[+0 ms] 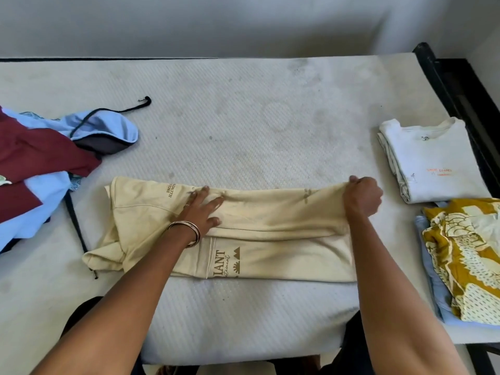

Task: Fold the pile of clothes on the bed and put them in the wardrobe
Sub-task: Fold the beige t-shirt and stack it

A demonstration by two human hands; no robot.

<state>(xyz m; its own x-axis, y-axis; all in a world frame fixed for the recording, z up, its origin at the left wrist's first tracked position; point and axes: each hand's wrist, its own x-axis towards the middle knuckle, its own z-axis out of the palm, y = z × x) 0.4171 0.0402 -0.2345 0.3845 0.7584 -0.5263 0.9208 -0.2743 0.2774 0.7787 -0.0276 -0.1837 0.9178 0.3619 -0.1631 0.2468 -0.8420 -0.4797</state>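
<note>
While our hands work the cream hoodie (270, 239) mid-bed, folded clothes wait to the right.

Our left hand (201, 209) lies flat on the hoodie with fingers spread, its grip wide and holding nothing, bangles (186, 231) on the wrist. Our right hand (362, 196) pinches the hoodie's far right edge, fingers curled round the fabric, a fold lifted between the two hands. We see the hoodie stretched sideways across the mattress (243, 117), near the front edge. Left of it lies the unfolded pile (48, 169), maroon and light blue, with a black drawstring trailing out. On the right sit a folded white tee (433, 163) and, nearer us, a yellow patterned garment (465, 255) on something light blue.
</note>
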